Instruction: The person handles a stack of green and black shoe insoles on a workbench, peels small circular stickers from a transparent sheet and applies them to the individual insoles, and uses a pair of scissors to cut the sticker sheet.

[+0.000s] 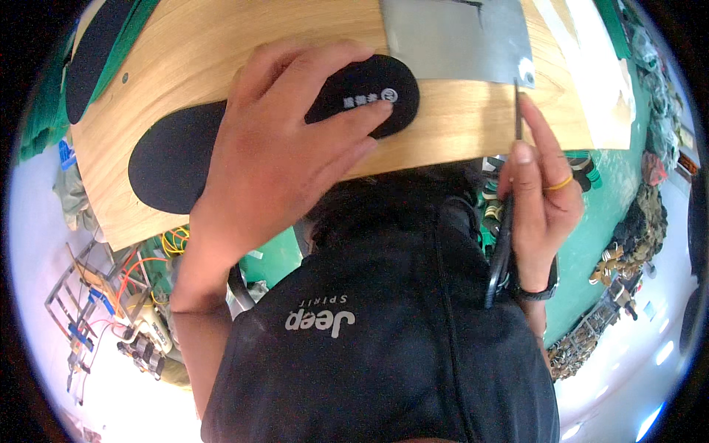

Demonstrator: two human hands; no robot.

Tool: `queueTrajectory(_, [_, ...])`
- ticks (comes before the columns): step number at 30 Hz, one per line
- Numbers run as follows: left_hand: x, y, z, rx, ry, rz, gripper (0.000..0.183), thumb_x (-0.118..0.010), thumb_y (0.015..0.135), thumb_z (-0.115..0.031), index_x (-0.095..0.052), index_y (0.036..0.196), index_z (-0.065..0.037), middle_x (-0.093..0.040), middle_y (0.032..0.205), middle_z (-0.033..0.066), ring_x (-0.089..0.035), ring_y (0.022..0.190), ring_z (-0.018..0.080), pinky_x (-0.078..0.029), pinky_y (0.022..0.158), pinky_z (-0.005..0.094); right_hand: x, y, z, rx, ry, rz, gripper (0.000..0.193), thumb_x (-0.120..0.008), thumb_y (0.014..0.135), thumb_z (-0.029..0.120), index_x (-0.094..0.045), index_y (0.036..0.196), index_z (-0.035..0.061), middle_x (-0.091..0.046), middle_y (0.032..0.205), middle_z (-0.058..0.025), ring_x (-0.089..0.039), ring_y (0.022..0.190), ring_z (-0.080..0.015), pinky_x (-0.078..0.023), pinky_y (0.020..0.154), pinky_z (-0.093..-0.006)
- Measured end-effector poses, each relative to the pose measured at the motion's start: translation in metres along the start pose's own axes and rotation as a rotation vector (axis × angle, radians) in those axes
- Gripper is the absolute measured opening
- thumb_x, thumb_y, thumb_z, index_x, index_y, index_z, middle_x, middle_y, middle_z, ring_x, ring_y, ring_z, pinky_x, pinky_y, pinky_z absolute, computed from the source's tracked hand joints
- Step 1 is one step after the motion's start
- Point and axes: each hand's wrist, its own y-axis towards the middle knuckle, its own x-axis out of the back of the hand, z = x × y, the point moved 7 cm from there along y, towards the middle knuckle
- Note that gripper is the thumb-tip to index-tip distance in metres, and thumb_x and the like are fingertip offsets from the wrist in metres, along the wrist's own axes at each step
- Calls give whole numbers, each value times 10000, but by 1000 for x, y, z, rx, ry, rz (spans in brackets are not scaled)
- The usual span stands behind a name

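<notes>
A black shoe insole lies flat on a wooden board. My left hand presses down on its middle with fingers spread, covering much of it; the rounded end with white print shows past my fingertips. My right hand grips black-handled scissors, blades pointing up at the board's near edge beside a grey metal sheet. A yellow ring sits on one finger and a dark watch on that wrist.
A second black insole lies at the board's far left over green matting. My dark shirt fills the lower middle. Coloured wires and a metal rack sit at lower left; heaps of straps at right.
</notes>
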Motion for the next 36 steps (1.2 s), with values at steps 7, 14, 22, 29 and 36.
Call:
queueTrajectory(7, [41,-18,2,170,-41,-183,376,-765,658,-215,-658,986,-66,-581,1158,147,-523,1078,322,-409,913,386,124,28,-30,273,-45,-258,319,-465,959,69,-507,1258,-33,-603,840,-27,-436,590,-33,-334,518,-175])
queueTrajectory(14, [40,-46,30,500,-59,4,341,-745,734,-190,-591,992,-29,-507,877,98,-517,814,241,-433,727,350,213,126,-62,370,-438,-276,278,-545,948,187,-604,1192,67,-461,644,49,-371,584,-24,-291,512,-190])
queueTrajectory(22, [150,-32,67,569,-325,-370,153,-662,851,-99,-547,946,-66,-473,822,-68,-450,747,34,-377,685,176,193,190,-78,487,-600,-28,287,-522,954,198,-576,1181,32,-441,578,-44,-396,531,-85,-330,486,-259])
queueTrajectory(29, [181,88,162,400,-85,170,342,-696,822,-308,-602,1029,-53,-588,938,-15,-531,865,78,-429,758,230,169,193,-75,568,-734,142,276,-507,932,163,-571,1157,16,-554,619,-171,-591,554,-281,-436,529,-352])
queueTrajectory(36, [133,42,202,729,-169,436,831,-795,652,-441,-506,1248,61,-612,1082,117,-565,1014,172,-450,886,306,217,210,-55,833,-597,-236,324,-522,937,227,-557,1203,45,-554,1144,-209,-533,1068,-349,-428,904,-398])
